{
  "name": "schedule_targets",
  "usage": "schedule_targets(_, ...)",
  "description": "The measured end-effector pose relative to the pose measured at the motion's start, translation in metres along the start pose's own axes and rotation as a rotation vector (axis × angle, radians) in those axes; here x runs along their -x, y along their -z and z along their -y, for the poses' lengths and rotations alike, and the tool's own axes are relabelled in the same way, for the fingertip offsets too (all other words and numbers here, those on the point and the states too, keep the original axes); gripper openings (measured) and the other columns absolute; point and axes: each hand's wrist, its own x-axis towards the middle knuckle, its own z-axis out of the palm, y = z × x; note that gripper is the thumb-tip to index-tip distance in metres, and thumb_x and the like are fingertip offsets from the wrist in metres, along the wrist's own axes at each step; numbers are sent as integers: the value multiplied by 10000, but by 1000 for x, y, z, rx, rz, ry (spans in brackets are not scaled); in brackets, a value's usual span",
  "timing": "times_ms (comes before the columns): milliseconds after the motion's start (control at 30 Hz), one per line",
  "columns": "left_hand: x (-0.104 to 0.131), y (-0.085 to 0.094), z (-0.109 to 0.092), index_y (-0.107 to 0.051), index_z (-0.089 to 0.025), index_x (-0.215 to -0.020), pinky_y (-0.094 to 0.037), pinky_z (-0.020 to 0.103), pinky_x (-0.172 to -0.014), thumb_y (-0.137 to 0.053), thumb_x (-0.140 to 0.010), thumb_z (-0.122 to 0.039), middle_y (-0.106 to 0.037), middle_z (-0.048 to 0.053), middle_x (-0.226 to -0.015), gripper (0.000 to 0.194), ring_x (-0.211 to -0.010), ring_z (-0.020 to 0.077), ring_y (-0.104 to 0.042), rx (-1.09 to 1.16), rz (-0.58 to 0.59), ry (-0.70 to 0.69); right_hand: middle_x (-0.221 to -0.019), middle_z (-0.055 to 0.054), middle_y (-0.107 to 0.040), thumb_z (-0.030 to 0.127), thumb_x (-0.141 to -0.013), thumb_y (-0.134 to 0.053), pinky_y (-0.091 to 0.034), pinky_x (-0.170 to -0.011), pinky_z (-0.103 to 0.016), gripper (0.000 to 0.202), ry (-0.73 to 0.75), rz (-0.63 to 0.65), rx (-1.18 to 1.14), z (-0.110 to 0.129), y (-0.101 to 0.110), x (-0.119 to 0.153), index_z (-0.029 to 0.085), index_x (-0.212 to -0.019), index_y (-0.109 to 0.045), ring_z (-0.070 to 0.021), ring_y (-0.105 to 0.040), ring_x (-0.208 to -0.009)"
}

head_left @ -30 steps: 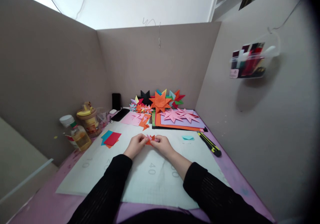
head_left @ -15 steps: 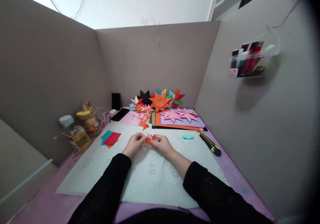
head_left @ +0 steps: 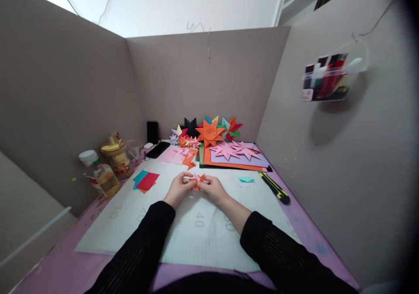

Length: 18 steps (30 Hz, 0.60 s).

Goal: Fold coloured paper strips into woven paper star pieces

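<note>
Between my two hands, over the white mat [head_left: 199, 241], is a small orange and pink folded paper star [head_left: 198, 181]. My left hand [head_left: 180, 188] pinches its left side, the thumb laid against the folds. On the opposite side my right hand [head_left: 213, 188] grips the star between thumb and fingers. Parts of the star are covered by the fingertips. Just beyond the hands lie loose orange folded pieces [head_left: 190, 159] on a pink paper sheet [head_left: 166, 154].
Red and blue paper squares [head_left: 148, 181] lie left, a turquoise folded piece [head_left: 246, 179] and a utility knife [head_left: 275, 188] right. Finished paper stars [head_left: 210, 132] stand along the back. A bottle [head_left: 107, 182], a lidded cup [head_left: 115, 156] and a phone [head_left: 157, 150] line the left side.
My left hand has shifted slightly right and its thumb has moved closer over the star. My right hand keeps its grip, nearly still.
</note>
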Motion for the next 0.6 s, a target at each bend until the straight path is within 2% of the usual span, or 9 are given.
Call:
schedule_targets(200,-1,4,1,-502,-138,-936,-391,199,-508,-673,-630,-322,-549,-41,-527,396,-484,98,-530,-49,-25,-62,-490,50,-432,379,-656,-602,-266,-476,-206,295,8,-37,-24,-3,2,-2,152,-521,-470,-73,-350,-476)
schedule_targets(367,1,3,-4,-532,-126,-985,-362,182,-474,-676,-623,-301,-526,-50,-516,427,-455,84,-499,-141,-25,-77,-509,42,-468,361,-634,-628,-277,-495,-210,280,6,7,-24,-8,3,-4,138,-522,-501,-76,-370,-493)
schedule_targets(600,0,3,-2,-558,-115,-1001,-369,194,-478,-678,-624,-327,-525,-37,-519,449,-464,94,-504,-185,-21,-98,-501,41,-471,374,-642,-633,-277,-490,-208,293,1,-8,1,-7,4,-3,135,-522,-513,-72,-365,-486)
